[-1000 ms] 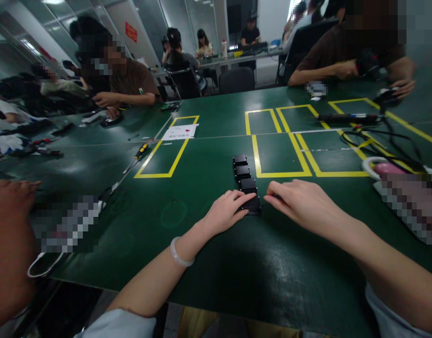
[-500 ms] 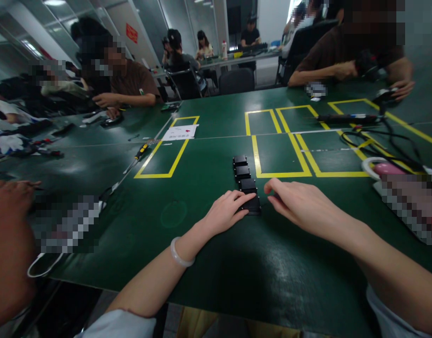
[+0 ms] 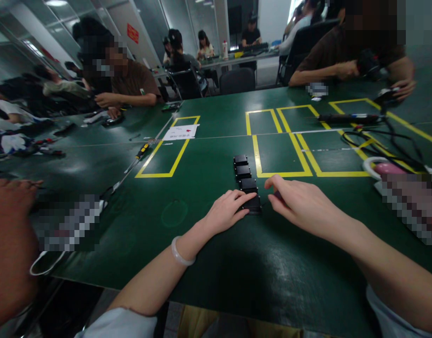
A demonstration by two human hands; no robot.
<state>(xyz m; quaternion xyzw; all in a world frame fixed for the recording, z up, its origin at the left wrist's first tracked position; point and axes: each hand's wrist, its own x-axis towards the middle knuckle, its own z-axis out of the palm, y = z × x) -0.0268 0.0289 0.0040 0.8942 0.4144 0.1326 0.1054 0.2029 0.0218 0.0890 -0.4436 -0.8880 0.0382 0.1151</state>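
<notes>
The right hand (image 3: 300,202) has lifted slightly beside the row of four black boxes (image 3: 244,180), fingers loosely spread, holding nothing. The left hand (image 3: 226,212) stays flat, fingertips pressing the nearest matte black box (image 3: 253,204). White paper (image 3: 180,132) left of the row; its print is unreadable.

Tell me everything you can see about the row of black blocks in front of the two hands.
The row of black blocks is four flat, squarish pieces, matt black like plastic, lined up end to end on the green table, running away from the person. The left hand rests its fingers on the nearest block; the right hand is close beside it.
</notes>
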